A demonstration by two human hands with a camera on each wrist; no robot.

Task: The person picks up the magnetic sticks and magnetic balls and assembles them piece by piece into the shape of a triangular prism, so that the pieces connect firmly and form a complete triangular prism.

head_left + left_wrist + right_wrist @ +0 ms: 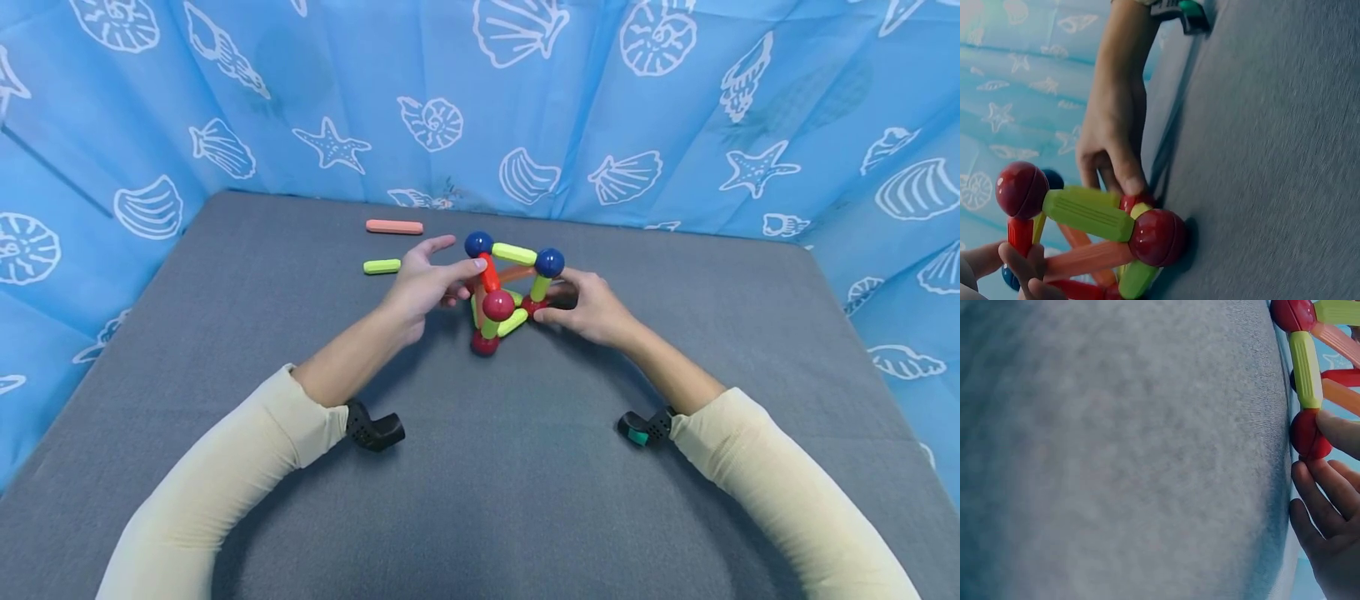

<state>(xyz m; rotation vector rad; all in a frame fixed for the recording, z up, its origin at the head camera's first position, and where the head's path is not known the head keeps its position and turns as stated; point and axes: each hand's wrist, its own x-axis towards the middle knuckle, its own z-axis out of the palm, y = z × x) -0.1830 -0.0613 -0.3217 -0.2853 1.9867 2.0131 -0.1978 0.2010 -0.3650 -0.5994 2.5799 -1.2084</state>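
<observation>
A frame of magnetic rods and balls stands on the grey table, with red balls at its base and two blue balls and a red ball [498, 305] on top. My left hand [427, 287] pinches the upper red rod [1020, 236] between a blue ball [478, 244] and that top red ball. On the other side, my right hand [592, 308] holds a base red ball [1310, 434] between thumb and fingers. A light green rod [514, 254] joins the blue balls. Sloping orange rods [1088, 259] run inside the frame, partly hidden.
Left of the frame lie a loose salmon rod [394, 227] and a loose light green rod [382, 267], near my left hand. A blue shell-patterned curtain [450, 100] hangs behind the table [487, 483]. Black wrist devices [375, 429] sit at both cuffs.
</observation>
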